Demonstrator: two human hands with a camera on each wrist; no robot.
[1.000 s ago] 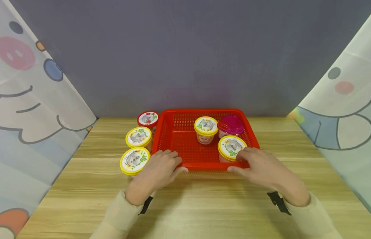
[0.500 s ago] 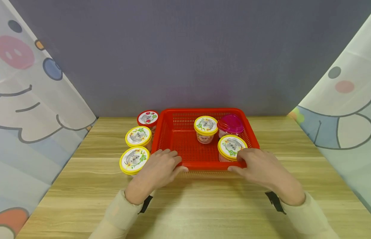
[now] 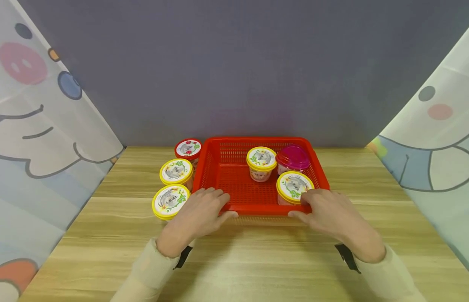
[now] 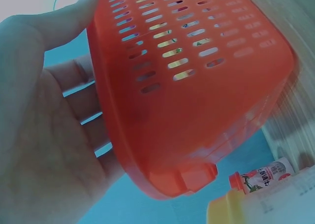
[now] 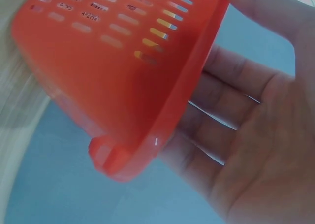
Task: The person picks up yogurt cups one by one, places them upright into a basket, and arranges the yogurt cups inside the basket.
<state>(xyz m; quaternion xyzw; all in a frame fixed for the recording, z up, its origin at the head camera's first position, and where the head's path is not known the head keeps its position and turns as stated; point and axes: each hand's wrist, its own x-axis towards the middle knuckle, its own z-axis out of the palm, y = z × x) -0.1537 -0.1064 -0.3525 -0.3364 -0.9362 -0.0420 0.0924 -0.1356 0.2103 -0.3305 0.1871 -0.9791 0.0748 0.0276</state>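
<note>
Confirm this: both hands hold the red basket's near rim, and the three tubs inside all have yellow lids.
Not all: in the head view, the back-right tub in the basket wears a magenta lid, not yellow. The rest stands.

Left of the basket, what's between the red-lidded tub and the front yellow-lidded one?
Another yellow-lidded tub stands between them, beside the basket; the head view shows it.

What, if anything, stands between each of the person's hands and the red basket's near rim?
Nothing visible does: the left hand and the right hand both grip the red basket directly by its near rim. A yellow-lidded tub inside sits close by the right hand, but not between hand and rim.
</note>
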